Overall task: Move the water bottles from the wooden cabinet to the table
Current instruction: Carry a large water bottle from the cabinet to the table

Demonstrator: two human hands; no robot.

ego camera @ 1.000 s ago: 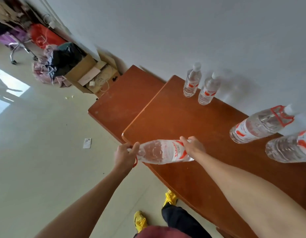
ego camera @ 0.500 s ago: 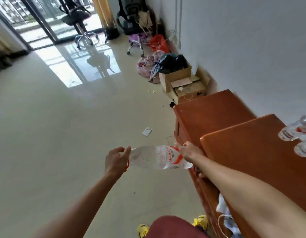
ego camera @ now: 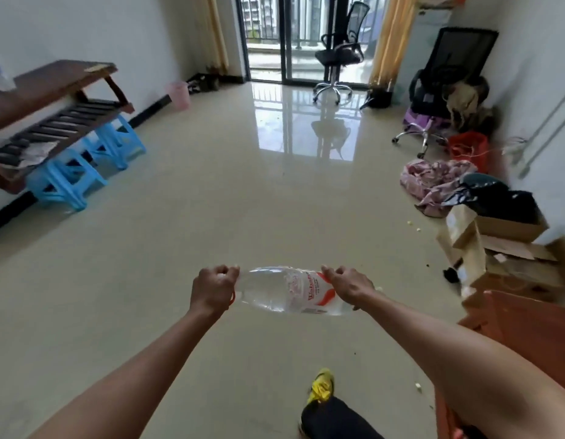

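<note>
A large clear water bottle (ego camera: 287,291) with a red-and-white label lies sideways in the air between my hands, over the floor. My left hand (ego camera: 213,288) grips its neck end, where a red handle ring shows. My right hand (ego camera: 349,288) holds its base end. The wooden cabinet (ego camera: 525,324) shows only as a corner at the right edge. A dark wooden table (ego camera: 50,87) with a slatted lower shelf stands against the left wall.
Blue plastic stools (ego camera: 81,166) sit under the table. Cardboard boxes (ego camera: 503,248), clothes (ego camera: 439,182) and office chairs (ego camera: 446,90) line the right wall. A pink bin (ego camera: 179,95) stands by the left wall. Glossy tiled floor (ego camera: 243,185) stretches to the balcony door.
My view has swung left, away from the cabinet and into the room. The other bottles have left the view. Both hands still carry the bottle, now over the floor.
</note>
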